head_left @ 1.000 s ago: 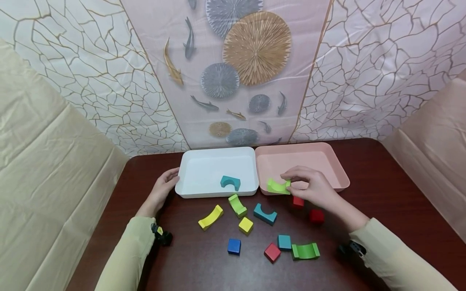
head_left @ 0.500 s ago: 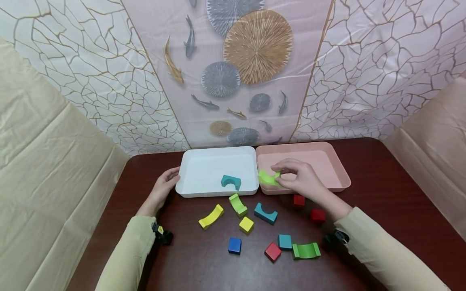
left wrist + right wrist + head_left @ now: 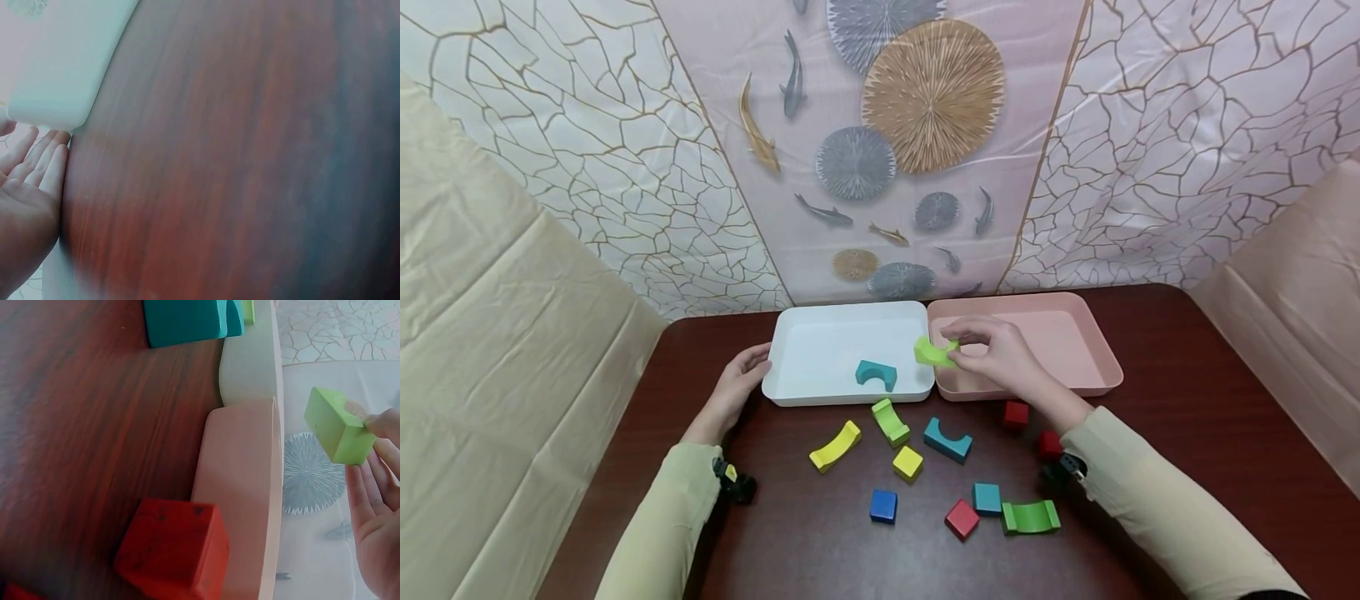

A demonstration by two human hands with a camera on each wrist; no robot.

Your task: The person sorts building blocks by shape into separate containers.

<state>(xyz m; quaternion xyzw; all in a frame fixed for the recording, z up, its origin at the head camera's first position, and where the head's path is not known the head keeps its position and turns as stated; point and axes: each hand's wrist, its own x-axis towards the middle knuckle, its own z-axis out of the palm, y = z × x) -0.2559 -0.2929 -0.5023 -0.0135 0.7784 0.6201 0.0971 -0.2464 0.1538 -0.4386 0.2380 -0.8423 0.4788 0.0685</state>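
Observation:
My right hand (image 3: 1000, 354) pinches a light green curved block (image 3: 934, 352) by one end, between thumb and fingers. In the head view the block overlaps the place where the white tray (image 3: 820, 342) and pink tray (image 3: 1052, 333) meet; the right wrist view shows the green block (image 3: 337, 428) raised above the tray rims. At the white tray's left side, my left hand (image 3: 737, 392) has its extended fingers against the wall. The left wrist view shows the left hand (image 3: 31, 194) with fingers reaching to the tray's corner. Inside the white tray lies a teal arch block (image 3: 876, 374).
In front of the trays lie a yellow curved block (image 3: 835, 447), another light green one (image 3: 891, 422), a teal arch (image 3: 947, 442) and a green curved block (image 3: 1030, 517). Among them sit a yellow cube (image 3: 907, 464), a blue cube (image 3: 883, 507), a teal cube (image 3: 987, 498) and red cubes (image 3: 962, 520).
My right hand has carried the light green block left and away from me, from the pink tray's front edge to the line between the trays. The left hand stays in place.

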